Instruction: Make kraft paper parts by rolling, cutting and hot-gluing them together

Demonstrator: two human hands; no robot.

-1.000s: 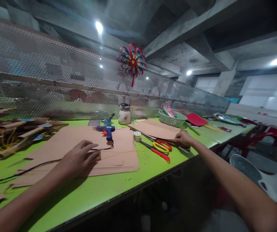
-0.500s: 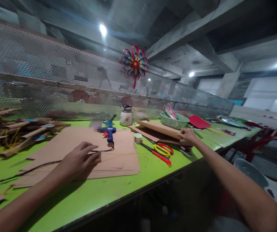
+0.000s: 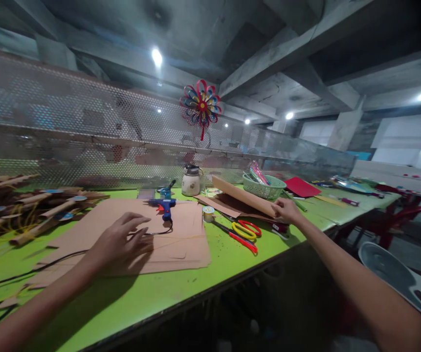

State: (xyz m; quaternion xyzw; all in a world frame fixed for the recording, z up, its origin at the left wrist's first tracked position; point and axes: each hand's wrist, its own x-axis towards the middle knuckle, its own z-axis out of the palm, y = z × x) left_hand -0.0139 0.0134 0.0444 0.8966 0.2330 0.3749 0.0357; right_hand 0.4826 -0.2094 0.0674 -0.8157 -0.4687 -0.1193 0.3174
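Observation:
My right hand [image 3: 286, 211] pinches the near right corner of a brown cardboard sheet [image 3: 245, 196], whose far end is tilted up off other brown pieces. My left hand [image 3: 120, 240] is open, fingers apart, over a stack of brown kraft sheets [image 3: 186, 247]; I cannot tell whether it touches them. Just beyond its fingertips a blue glue gun [image 3: 166, 208] lies on the sheets, its black cord running under the hand. Between the hands are scissors with red and yellow handles [image 3: 245, 230], a red-handled cutter [image 3: 242, 242] and a small round tape roll [image 3: 208, 213].
Cardboard bundles with yellow string [image 3: 41, 210] crowd the left of the green table [image 3: 181, 288]. At the back stand a white jar [image 3: 190, 181] and a green basket [image 3: 276, 188]; red paper [image 3: 301, 187] lies to the right. A perforated metal screen [image 3: 96, 132] runs behind. A stool [image 3: 386, 274] is at lower right.
The cardboard's far end has risen slightly while my right hand keeps its hold. My left hand's fingers have lifted and spread a little. The view has tilted up slightly.

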